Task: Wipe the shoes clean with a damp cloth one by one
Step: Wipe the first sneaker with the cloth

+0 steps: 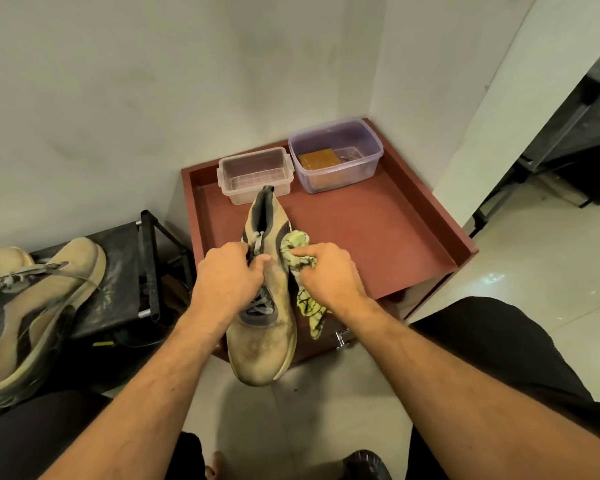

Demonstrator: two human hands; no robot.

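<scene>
1. Head view shows the tan sneaker point(262, 344) I am working on, held up in front of me with its toe toward my body and its heel pointing away.
2. My left hand point(227, 282) grips it across the laces, fingers curled over the tongue and thumb hooked on the far side, so the shoe hangs clamped in that hand above the floor.
3. My right hand point(326, 273) bunches the yellow-green cloth point(300, 251) in curled fingers and presses it to the shoe's side just beside my left thumb; a tail of cloth hangs below that hand.
4. Progress, as I judge it: the toe area nearest me looks grey and smudged, so this shoe is only partly wiped. I cannot tell how clean the side under the cloth is.
5. Well off to the left of my left hand, the second sneaker point(32, 306) rests on a dark rack point(118, 271), also looking dusty, so I judge it is yet to be done.
6. Beyond both hands sits a red tray point(378, 237) with a clear plastic box point(255, 176) and a purple-tinted tub point(336, 154) holding something brown, perhaps a sponge or soap.
</scene>
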